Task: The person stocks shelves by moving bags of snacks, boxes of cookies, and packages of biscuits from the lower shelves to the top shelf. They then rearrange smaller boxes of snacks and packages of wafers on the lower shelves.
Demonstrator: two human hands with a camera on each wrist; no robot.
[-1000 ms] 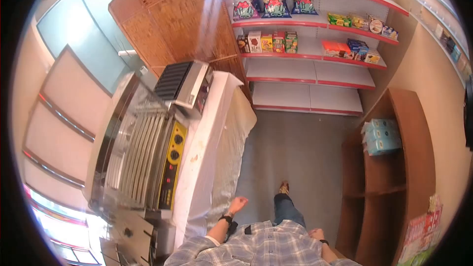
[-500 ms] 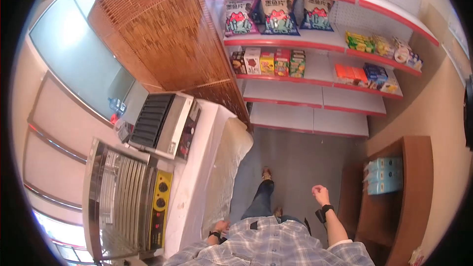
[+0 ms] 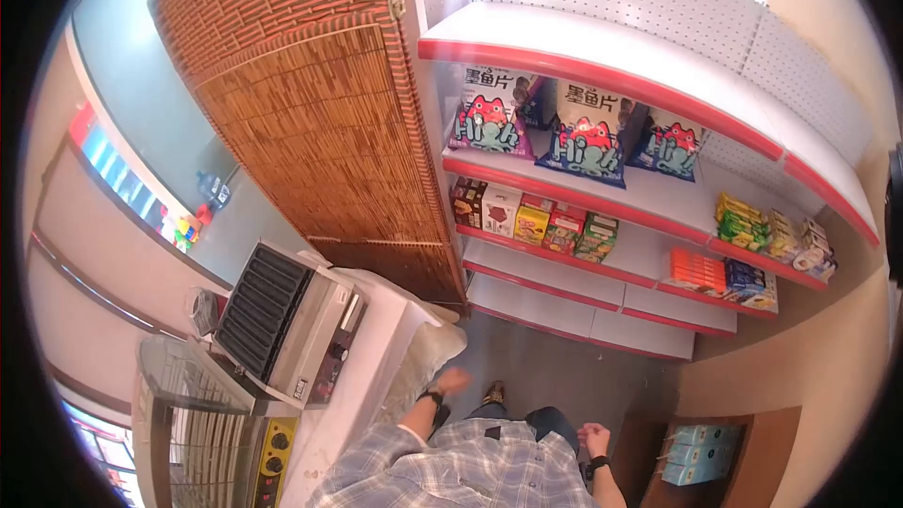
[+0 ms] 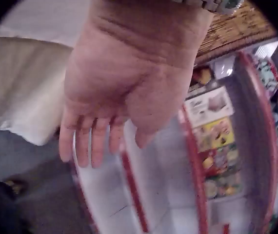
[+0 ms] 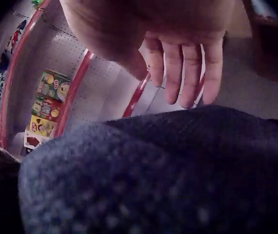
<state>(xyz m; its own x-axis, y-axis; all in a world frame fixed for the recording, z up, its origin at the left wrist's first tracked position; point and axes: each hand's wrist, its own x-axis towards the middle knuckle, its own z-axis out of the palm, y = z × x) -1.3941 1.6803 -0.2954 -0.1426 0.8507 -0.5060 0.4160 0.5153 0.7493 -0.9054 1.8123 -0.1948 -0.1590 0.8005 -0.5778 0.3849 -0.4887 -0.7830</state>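
Note:
My left hand (image 3: pixel 451 381) hangs beside the cloth-covered table and holds nothing. In the left wrist view the fingers of that hand (image 4: pixel 124 87) are nearly straight, with shelves behind. My right hand (image 3: pixel 593 435) is low in front of the body on the other side. The right wrist view shows its relaxed fingers (image 5: pixel 183 68) with nothing in them, above a dark blue trouser leg (image 5: pixel 129 170). Ahead, large snack bags (image 3: pixel 585 136) stand on a red-edged shelf, and small boxes (image 3: pixel 531 218) are in a row on the shelf below.
At the left, a ridged black grill (image 3: pixel 266 306) and a roller machine (image 3: pixel 202 452) stand on a white-covered table (image 3: pixel 386 306). A woven screen (image 3: pixel 310 122) stands beside the shelves. Low at the right, a brown cabinet (image 3: pixel 773 456) holds blue packs (image 3: pixel 698 456).
The shelves and grill appear larger and nearer as the body has moved forward. My left hand has swung forward since half a second ago; my right hand has drawn back toward the body.

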